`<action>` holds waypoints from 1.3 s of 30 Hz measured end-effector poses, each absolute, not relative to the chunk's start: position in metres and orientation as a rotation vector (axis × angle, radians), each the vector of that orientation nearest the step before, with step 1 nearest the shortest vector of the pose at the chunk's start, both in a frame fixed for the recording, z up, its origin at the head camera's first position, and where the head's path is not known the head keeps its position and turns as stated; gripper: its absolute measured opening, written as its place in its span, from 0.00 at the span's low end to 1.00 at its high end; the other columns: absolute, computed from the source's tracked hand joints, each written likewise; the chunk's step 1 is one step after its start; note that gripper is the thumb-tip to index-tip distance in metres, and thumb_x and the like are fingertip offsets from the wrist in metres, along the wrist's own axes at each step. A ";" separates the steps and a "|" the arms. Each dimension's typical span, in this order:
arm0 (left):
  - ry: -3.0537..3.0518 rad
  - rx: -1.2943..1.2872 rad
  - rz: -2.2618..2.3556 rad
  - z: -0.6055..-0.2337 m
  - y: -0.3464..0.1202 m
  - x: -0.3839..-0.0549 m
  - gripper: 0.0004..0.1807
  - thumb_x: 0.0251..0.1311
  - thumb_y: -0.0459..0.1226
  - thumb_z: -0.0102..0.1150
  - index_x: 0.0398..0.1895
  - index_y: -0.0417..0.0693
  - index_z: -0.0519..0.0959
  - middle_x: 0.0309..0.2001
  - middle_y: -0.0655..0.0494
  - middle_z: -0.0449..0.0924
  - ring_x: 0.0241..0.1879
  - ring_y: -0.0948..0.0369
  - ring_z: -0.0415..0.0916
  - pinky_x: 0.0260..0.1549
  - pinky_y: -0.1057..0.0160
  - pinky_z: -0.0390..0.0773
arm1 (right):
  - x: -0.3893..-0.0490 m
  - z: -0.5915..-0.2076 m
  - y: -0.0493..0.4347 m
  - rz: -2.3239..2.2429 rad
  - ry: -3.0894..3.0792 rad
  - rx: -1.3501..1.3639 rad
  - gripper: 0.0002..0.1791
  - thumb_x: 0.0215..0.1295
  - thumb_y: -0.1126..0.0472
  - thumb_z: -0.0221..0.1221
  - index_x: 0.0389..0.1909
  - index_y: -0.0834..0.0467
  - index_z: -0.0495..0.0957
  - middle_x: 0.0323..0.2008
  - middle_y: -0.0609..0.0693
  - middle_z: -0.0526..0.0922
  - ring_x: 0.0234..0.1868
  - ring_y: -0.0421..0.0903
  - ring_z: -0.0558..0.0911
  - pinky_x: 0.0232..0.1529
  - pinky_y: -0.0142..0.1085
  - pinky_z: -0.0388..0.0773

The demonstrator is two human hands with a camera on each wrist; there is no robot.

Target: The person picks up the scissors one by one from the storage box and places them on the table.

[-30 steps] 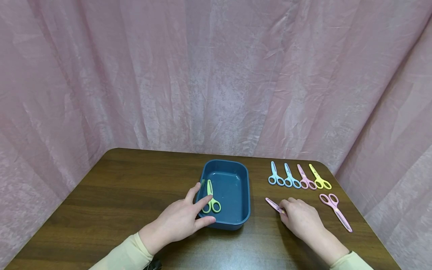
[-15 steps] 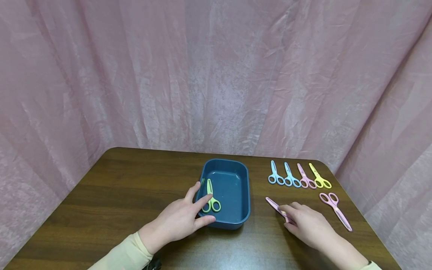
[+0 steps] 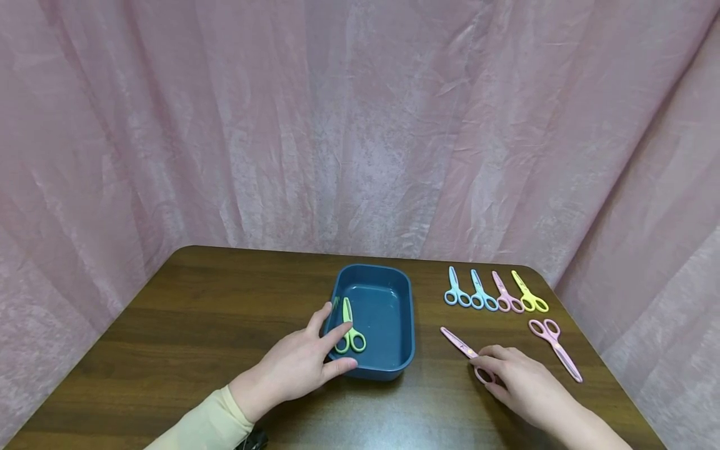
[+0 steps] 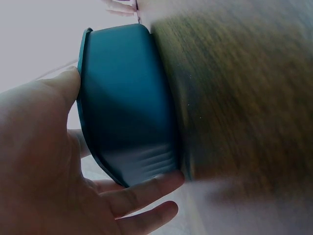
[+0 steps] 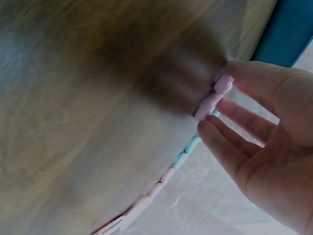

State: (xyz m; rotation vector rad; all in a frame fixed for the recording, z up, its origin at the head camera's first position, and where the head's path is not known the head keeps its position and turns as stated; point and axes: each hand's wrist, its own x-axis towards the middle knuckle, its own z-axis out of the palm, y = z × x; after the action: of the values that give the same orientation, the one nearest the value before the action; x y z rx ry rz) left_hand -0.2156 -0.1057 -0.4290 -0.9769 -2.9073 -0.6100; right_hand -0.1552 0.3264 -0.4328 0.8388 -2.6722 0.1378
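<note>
In the head view my left hand (image 3: 298,365) lies with spread fingers against the left side and near corner of a blue rectangular box (image 3: 412,312). In the left wrist view the fingers touch the box's rim and outer wall. Green scissors (image 3: 346,312) lie inside the box, partly covered by a finger. To the right, my right hand (image 3: 525,384) has its fingertips on both sides of the handle loops of pink scissors (image 3: 458,340), lying flat on the table with the blades pointing up-left. The right wrist view shows the pink handle (image 5: 210,103) between two fingertips.
Behind the right hand stand a row of blue scissors (image 3: 453,287), a second blue pair (image 3: 479,290), pink scissors (image 3: 502,292) and yellow scissors (image 3: 524,291). Another pink pair (image 3: 561,355) lies near the right edge of the wooden table (image 3: 225,300). A pink curtain (image 3: 360,125) hangs behind.
My right hand has slid back down-right along the pink scissors, from the blades to the handle loops, uncovering more of them. The scissors stay in place. My left hand keeps its position on the box.
</note>
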 end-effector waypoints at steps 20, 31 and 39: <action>-2.906 -0.980 -0.598 -0.429 -0.106 -0.216 0.41 0.77 0.70 0.53 0.82 0.56 0.75 0.83 0.30 0.57 0.40 0.45 0.91 0.37 0.52 0.88 | -0.150 -0.432 0.341 0.018 -2.805 0.567 0.23 0.52 0.62 0.85 0.49 0.48 0.91 0.46 0.41 0.88 0.44 0.48 0.88 0.44 0.49 0.86; -2.925 -0.973 -0.604 -0.429 -0.105 -0.216 0.43 0.77 0.71 0.51 0.82 0.56 0.74 0.84 0.31 0.56 0.41 0.46 0.90 0.37 0.53 0.88 | -0.152 -0.435 0.355 0.020 -2.808 0.508 0.20 0.52 0.61 0.85 0.46 0.51 0.91 0.38 0.39 0.84 0.33 0.42 0.80 0.38 0.47 0.81; -2.921 -0.973 -0.602 -0.428 -0.105 -0.216 0.42 0.77 0.70 0.53 0.82 0.56 0.74 0.84 0.31 0.56 0.42 0.45 0.90 0.40 0.51 0.89 | -0.151 -0.432 0.362 0.033 -2.834 0.414 0.18 0.54 0.61 0.84 0.44 0.50 0.90 0.37 0.38 0.81 0.31 0.41 0.76 0.31 0.47 0.79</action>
State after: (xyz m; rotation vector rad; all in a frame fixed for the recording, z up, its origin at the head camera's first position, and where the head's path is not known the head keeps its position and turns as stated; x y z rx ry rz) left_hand -0.2160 -0.1052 -0.4282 -0.9734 -2.9206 -0.6022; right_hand -0.1509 0.3615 -0.4322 0.4136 -2.8341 0.0335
